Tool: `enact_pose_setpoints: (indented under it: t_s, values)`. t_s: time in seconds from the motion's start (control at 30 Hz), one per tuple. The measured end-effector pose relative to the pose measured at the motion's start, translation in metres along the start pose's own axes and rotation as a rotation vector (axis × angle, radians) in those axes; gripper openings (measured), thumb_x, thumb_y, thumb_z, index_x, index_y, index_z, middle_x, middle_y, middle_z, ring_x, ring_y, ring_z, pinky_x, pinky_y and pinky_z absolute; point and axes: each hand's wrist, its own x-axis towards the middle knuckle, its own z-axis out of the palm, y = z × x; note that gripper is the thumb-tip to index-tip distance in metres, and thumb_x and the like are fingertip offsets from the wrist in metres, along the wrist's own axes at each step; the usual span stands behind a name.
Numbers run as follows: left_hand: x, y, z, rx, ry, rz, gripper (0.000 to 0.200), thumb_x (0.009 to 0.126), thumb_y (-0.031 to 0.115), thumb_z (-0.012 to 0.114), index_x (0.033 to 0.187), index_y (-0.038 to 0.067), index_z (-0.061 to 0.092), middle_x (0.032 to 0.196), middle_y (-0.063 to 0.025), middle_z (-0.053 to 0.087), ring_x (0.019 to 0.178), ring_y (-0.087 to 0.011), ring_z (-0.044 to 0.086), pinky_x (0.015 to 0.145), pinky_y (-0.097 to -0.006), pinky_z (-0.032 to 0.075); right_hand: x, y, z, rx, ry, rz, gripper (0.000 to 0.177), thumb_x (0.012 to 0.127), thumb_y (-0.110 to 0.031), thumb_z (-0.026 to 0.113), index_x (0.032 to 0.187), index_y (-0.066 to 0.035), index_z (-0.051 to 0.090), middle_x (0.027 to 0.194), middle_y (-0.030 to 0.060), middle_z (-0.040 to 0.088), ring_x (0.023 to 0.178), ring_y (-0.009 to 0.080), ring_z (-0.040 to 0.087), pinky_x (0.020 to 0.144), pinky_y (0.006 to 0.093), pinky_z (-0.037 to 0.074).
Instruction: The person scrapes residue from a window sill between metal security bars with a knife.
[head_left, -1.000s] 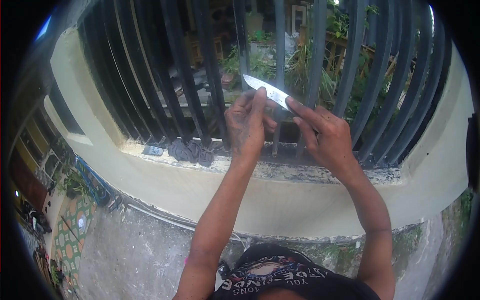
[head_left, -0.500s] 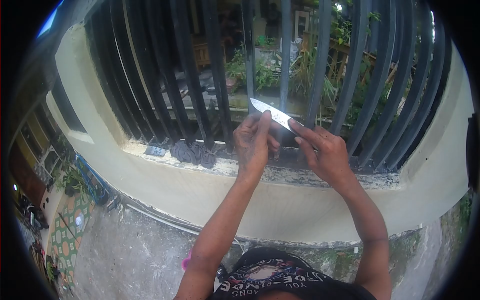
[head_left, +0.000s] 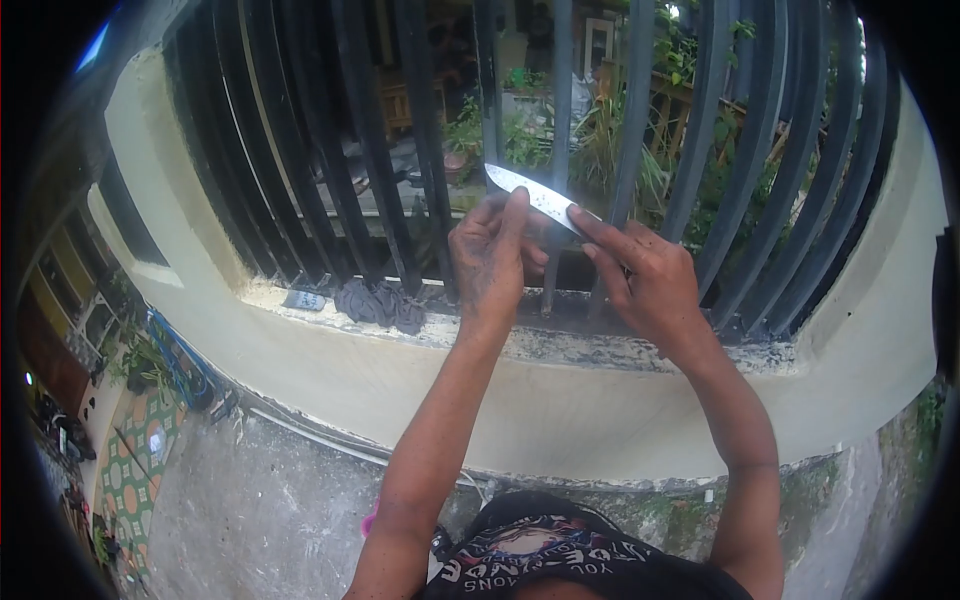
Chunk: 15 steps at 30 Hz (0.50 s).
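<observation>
A pale, blade-shaped piece (head_left: 538, 197) with dark specks spans both my hands in front of the dark vertical bars (head_left: 430, 150). Its pointed end aims up and to the left. My left hand (head_left: 490, 255) pinches it, thumb on its face, the other fingers curled behind. At its lower right end, my right hand (head_left: 645, 280) grips it with the fingertips. Both hands are above the ledge of the wall (head_left: 600, 348).
A crumpled grey cloth (head_left: 378, 305) lies on the ledge, beside a small grey packet (head_left: 304, 300). Plants (head_left: 620, 140) stand behind the bars. Below the cream wall (head_left: 350, 385) is a concrete floor (head_left: 240, 500). A blue hose-like item (head_left: 180, 350) is at the left.
Both hands and the blade-shaped piece have shifted slightly up and to the left in view. The grip looks the same.
</observation>
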Motion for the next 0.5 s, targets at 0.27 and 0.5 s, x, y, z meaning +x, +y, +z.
enact_pose_setpoints:
  t_s: [0.27, 0.5]
  values:
    - [-0.006, -0.008, -0.006, 0.05, 0.017, -0.022, 0.035, 0.102, 0.034, 0.068, 0.109, 0.0, 0.067, 0.082, -0.0086, 0.074, 0.051, -0.0089, 0.062, 0.042, -0.0205, 0.049, -0.002, -0.001, -0.003, -0.028, -0.062, -0.009, 0.047, 0.097, -0.02, 0.07, 0.141, -0.034, 0.064, 0.075, 0.0067, 0.063, 0.059, 0.0238, 0.066, 0.052, 0.0419, 0.053]
    - [0.034, 0.032, 0.019, 0.063, -0.041, 0.13, 0.033, 0.103, 0.033, 0.067, 0.109, 0.001, 0.068, 0.083, -0.0083, 0.075, 0.055, -0.0081, 0.065, 0.045, -0.0203, 0.051, 0.042, -0.002, -0.019, -0.057, 0.133, -0.031, 0.042, 0.099, -0.023, 0.069, 0.14, -0.033, 0.066, 0.074, 0.0066, 0.066, 0.058, 0.0188, 0.064, 0.052, 0.0385, 0.051]
